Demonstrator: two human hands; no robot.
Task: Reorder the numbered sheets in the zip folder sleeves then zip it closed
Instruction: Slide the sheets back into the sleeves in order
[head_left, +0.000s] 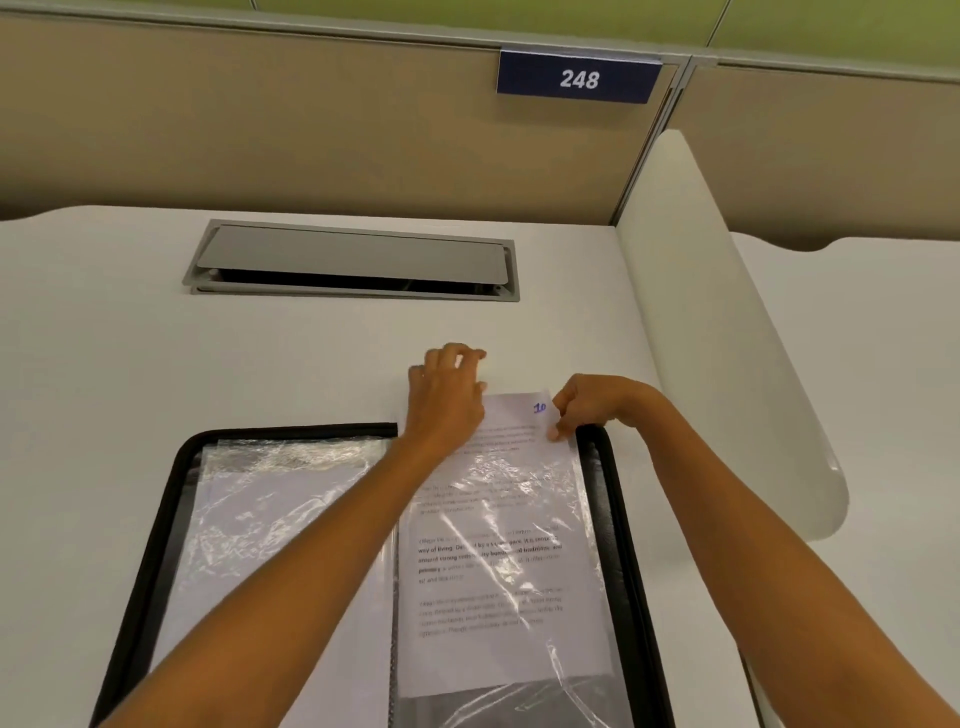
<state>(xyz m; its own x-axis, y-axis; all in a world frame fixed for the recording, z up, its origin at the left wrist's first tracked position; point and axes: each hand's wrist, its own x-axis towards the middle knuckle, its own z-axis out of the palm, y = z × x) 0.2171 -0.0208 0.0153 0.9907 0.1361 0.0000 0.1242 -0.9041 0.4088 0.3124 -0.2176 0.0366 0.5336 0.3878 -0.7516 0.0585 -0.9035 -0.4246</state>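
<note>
- zip folder (614, 519) lies open and flat on the white desk (156, 358), its black zipper border framing both halves.
- left half: clear sleeve (270, 499), crinkled and glossy, with a white page inside; no print readable on it.
- right half: a second clear sleeve (566, 691) holds the printed sheet (498, 571). the sheet sits only partly in it. its far end sticks out past the folder's far edge onto the desk, and its near edge stops short of the sleeve's near end, where dark folder lining shows through the plastic.
- handwritten blue "10" (540, 408) sits at the sheet's far right corner, on the exposed part.
- right hand (592, 405): thumb and fingers closed in a pinch on the sheet's far right edge, just below the number.
- left hand (447, 395): reaches across from the left and covers the sheet's far left corner. fingers are curled at the far edge. cannot tell whether they grip the sheet, the sleeve mouth or nothing.
- both forearms cross over the folder; the left one passes above the spine.
- beyond the folder: grey cable hatch (353, 260) set in the desk, lid tilted up.
- behind it: beige partition (311, 130) with a dark blue plate reading "248" (579, 78).
- right of the desk: white rounded divider (701, 322).
</note>
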